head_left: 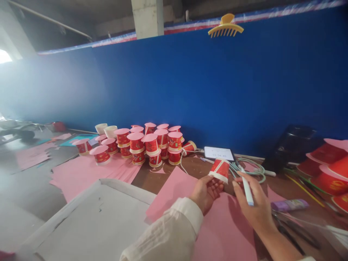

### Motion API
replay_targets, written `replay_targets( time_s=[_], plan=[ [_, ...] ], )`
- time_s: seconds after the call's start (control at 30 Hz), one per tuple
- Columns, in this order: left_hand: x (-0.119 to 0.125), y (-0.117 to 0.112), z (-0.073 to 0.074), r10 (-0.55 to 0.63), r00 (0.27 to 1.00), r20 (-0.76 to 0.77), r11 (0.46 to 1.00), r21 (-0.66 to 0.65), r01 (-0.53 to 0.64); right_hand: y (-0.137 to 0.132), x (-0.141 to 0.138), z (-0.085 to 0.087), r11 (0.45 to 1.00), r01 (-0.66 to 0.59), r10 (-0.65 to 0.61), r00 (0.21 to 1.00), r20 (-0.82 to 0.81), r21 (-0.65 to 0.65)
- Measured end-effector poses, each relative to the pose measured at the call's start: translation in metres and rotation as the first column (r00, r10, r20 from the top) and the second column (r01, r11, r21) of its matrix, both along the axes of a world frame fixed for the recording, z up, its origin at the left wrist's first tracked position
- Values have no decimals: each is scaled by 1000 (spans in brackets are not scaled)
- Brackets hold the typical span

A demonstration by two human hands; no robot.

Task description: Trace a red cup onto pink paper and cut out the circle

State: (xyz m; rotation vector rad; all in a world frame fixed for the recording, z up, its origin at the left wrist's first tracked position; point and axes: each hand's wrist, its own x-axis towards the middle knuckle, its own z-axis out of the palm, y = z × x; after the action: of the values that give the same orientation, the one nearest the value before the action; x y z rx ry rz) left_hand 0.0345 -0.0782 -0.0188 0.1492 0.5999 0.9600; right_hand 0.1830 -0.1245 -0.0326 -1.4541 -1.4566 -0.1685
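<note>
My left hand [207, 193] is closed around the lower part of a red paper cup [220, 169], its white rim at the bottom. Close by on the right, my right hand [255, 201] grips a white marker [247, 188] with a light blue end, its other end slanting up toward the cup. Cup and marker are apart. Beneath both hands lies a pink paper sheet [225, 232], and another pink sheet [174, 192] sits to the left, partly behind my left sleeve.
Stacked red cups with pink paper discs [151, 139] stand at the back. In front of me is a shallow white box [108, 221]. A lit screen [219, 153] leans behind the cup, near coiled cables [255, 166]. Right are a purple tube [290, 204], scissors [290, 232] and red decorations [330, 174].
</note>
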Motion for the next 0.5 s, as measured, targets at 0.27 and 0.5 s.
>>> replay_targets(
  time_s=[0.27,0.5],
  plan=[
    [1,1,-11,-10,1000,21,999,40,9,5,-3,-6,979,-192,165,941,296,63],
    [9,-8,-15,31,990,137,986,158,-52,7,7,-9,974,-228,203,901,382,21]
  ],
)
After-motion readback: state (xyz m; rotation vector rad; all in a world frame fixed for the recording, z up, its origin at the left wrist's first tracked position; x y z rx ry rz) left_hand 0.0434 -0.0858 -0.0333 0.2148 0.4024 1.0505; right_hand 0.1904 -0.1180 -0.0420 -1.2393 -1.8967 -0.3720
